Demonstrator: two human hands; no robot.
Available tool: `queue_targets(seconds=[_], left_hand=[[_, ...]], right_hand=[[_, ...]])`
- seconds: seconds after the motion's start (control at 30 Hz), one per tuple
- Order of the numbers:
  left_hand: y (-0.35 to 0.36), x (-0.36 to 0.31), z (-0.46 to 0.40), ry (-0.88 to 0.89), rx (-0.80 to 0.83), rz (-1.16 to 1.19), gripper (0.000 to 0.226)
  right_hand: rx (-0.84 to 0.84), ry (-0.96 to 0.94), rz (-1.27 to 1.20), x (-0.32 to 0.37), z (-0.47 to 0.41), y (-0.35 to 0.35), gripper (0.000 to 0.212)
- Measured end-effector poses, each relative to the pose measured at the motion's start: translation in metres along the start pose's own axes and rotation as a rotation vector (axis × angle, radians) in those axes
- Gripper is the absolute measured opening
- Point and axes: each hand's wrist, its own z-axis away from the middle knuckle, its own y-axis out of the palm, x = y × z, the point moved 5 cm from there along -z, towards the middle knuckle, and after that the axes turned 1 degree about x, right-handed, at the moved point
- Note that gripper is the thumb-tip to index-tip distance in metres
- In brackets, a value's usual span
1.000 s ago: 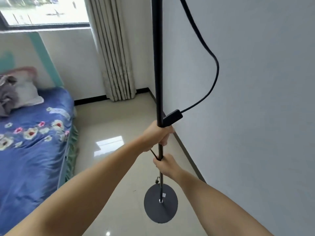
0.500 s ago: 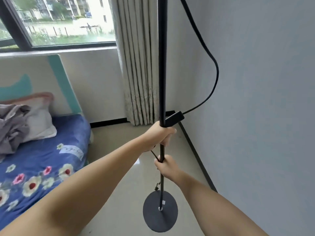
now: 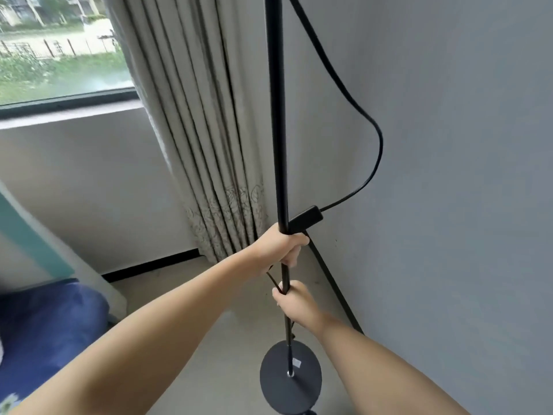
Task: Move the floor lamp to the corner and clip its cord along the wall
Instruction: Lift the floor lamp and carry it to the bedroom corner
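Observation:
The black floor lamp pole [image 3: 278,130] runs upright through the middle of the view, down to its round dark base [image 3: 290,381] just above or on the pale floor. My left hand [image 3: 279,245] is wrapped around the pole, just below the cord's inline switch [image 3: 305,218]. My right hand [image 3: 294,304] grips the pole lower down, together with a stretch of cord. The black cord [image 3: 374,139] hangs from above in a loop along the grey wall and ends at the switch. The lamp's head is out of view.
The room corner lies just behind the pole, where beige curtains [image 3: 206,145] hang down to the floor. A grey wall [image 3: 449,205] with a black skirting board [image 3: 335,286] runs on the right. A window [image 3: 54,52] and a blue bed [image 3: 45,324] lie to the left.
The lamp and both hands have come much closer to the curtain corner. The view has risen, so the bed has slid out at the left. Both grips are unchanged.

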Motion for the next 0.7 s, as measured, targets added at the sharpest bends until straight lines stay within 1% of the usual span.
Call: queue_targets(seconds=[0.13, 0.23, 0.3, 0.4, 0.5, 0.6, 0.67, 0.7], left_hand=[[-0.053, -0.012, -0.094, -0.011, 0.037, 0.036, 0.053], [-0.083, -0.014, -0.169, -0.006, 0.118, -0.007, 0.051], [-0.097, -0.007, -0.218, -0.012, 0.201, -0.015, 0.053], [-0.109, 0.005, -0.29, -0.033, 0.344, -0.07, 0.052], [-0.115, 0.021, -0.358, -0.059, 0.424, -0.142, 0.053], [-0.119, 0.039, -0.423, -0.091, 0.47, -0.172, 0.054], [-0.124, 0.053, -0.461, -0.09, 0.453, -0.159, 0.05], [-0.127, 0.059, -0.478, -0.077, 0.459, -0.161, 0.052]], right_hand=[[-0.03, 0.043, -0.058, 0.035, -0.095, -0.02, 0.035], [-0.124, 0.071, -0.075, 0.046, -0.168, -0.036, 0.04], [-0.199, 0.131, -0.081, 0.047, -0.216, -0.045, 0.04], [-0.291, 0.207, -0.162, 0.039, -0.281, -0.058, 0.039], [-0.368, 0.268, -0.246, 0.023, -0.343, -0.071, 0.034], [-0.409, 0.284, -0.305, 0.006, -0.406, -0.084, 0.035], [-0.429, 0.273, -0.339, -0.004, -0.447, -0.092, 0.034], [-0.441, 0.267, -0.342, -0.01, -0.466, -0.094, 0.035]])
